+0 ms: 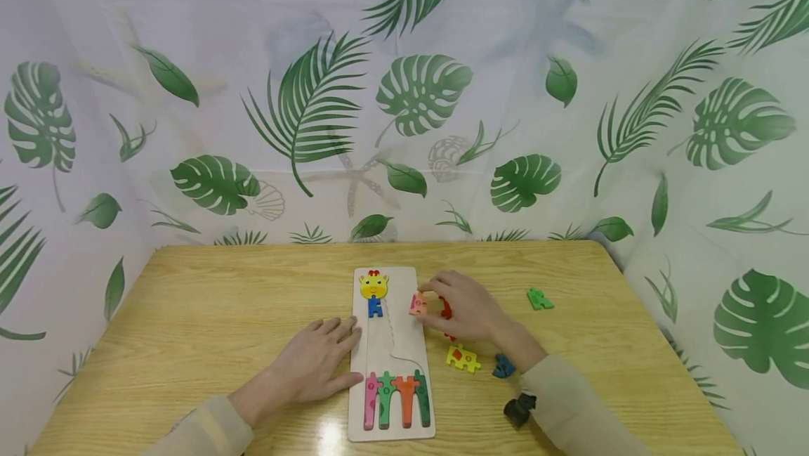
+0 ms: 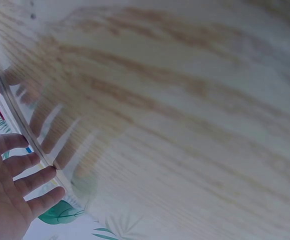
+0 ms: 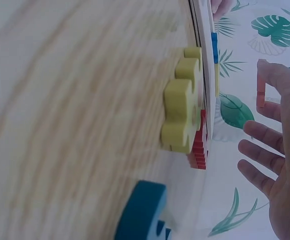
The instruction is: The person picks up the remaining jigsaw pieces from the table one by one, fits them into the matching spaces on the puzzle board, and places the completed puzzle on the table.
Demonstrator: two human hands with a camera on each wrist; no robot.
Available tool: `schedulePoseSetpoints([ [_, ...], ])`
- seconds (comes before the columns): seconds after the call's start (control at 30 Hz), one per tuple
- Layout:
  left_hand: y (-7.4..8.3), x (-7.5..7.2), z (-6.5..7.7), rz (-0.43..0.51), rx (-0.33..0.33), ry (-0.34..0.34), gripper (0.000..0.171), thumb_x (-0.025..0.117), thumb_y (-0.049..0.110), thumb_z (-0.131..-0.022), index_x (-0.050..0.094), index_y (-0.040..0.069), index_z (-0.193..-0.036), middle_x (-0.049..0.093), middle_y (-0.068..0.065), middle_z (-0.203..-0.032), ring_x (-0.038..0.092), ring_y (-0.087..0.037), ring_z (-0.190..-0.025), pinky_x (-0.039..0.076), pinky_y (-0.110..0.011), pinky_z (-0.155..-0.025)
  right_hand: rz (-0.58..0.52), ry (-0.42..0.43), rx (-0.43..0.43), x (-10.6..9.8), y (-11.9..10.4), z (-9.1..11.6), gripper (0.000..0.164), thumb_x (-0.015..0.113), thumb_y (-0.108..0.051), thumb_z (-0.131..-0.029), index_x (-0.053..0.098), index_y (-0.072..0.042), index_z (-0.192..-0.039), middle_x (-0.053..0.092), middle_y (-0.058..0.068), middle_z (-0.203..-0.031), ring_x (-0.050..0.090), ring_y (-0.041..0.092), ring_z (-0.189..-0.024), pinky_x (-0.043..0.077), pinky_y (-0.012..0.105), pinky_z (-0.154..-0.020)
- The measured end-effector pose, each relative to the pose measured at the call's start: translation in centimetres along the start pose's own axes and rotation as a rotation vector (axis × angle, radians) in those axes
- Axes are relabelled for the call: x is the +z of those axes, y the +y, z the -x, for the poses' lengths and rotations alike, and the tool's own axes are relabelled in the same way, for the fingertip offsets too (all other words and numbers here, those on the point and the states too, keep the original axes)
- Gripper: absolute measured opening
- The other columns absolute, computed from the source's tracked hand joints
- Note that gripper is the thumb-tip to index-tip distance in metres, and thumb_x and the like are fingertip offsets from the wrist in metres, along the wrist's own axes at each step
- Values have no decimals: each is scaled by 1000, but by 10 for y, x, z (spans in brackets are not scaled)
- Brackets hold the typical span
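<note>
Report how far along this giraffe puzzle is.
Apparently done: the giraffe head, blue neck piece and four leg pieces lie on the board. In hand: the right hand pinches a pink piece, while the left hand rests at the board's edge. Remaining: a red piece, yellow piece, dark blue piece and loose green piece lie off the board.

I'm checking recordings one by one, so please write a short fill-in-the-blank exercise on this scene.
1. The hand pinching the small pink jigsaw-shaped piece is the person's ____ one.
2. On the pale rectangular board, the small piece just below the yellow giraffe-head piece is coloured ____.
3. The long painted leg-shaped pieces on the board number ____.
4. In the head view, the rightmost loose piece on the wood-grained table is coloured ____.

Missing words: right; blue; four; green.
</note>
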State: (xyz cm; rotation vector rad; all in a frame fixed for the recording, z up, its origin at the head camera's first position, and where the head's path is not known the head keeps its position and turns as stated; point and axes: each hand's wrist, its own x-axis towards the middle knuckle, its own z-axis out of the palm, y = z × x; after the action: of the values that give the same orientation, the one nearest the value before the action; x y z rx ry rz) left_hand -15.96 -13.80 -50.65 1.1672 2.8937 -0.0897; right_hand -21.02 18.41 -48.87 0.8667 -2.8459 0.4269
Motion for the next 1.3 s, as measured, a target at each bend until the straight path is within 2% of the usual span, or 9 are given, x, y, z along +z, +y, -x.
schedulePoseSetpoints([
  [0.23, -1, 0, 0, -4, 1, -8, 76, 46, 67, -104, 52, 13, -156, 50, -12, -164, 56, -35, -145, 50, -52, -118, 0, -8, -18, 8, -1, -3, 50, 75, -56, -93, 72, -22, -130, 72, 0, -123, 66, 18, -112, 60, 40, -98],
  [0.43, -1, 0, 1, -3, 1, -11, 76, 47, 67, -104, 52, 13, -156, 50, -13, -164, 55, -35, -146, 49, -52, -119, -9, -13, -58, 10, -8, -6, 49, 75, -54, -94, 72, -21, -129, 72, 1, -120, 66, 17, -107, 60, 38, -93],
  [0.73, -1, 0, 0, -3, -5, -24, 76, 46, 68, -103, 51, 14, -157, 49, -12, -165, 55, -34, -146, 49, -51, -119, -20, -53, -51, 12, -21, -14, 51, 76, -55, -93, 72, -21, -130, 72, 1, -122, 67, 18, -110, 61, 39, -97],
  [0.97, -1, 0, -1, -2, -7, -29, 77, 45, 69, -103, 51, 14, -157, 49, -11, -165, 55, -34, -146, 50, -51, -119, 11, -72, -85, 17, -25, -19, 51, 71, -58, -95, 71, -22, -131, 72, -1, -125, 68, 17, -115, 60, 38, -100],
  [1.3, -1, 0, -1, -9, -7, -28, 77, 45, 69, -103, 52, 14, -157, 49, -11, -165, 55, -34, -146, 49, -51, -119, 22, -78, -106, 22, -28, -27, 50, 71, -59, -95, 72, -23, -130, 73, -2, -122, 67, 15, -110, 60, 35, -96],
])
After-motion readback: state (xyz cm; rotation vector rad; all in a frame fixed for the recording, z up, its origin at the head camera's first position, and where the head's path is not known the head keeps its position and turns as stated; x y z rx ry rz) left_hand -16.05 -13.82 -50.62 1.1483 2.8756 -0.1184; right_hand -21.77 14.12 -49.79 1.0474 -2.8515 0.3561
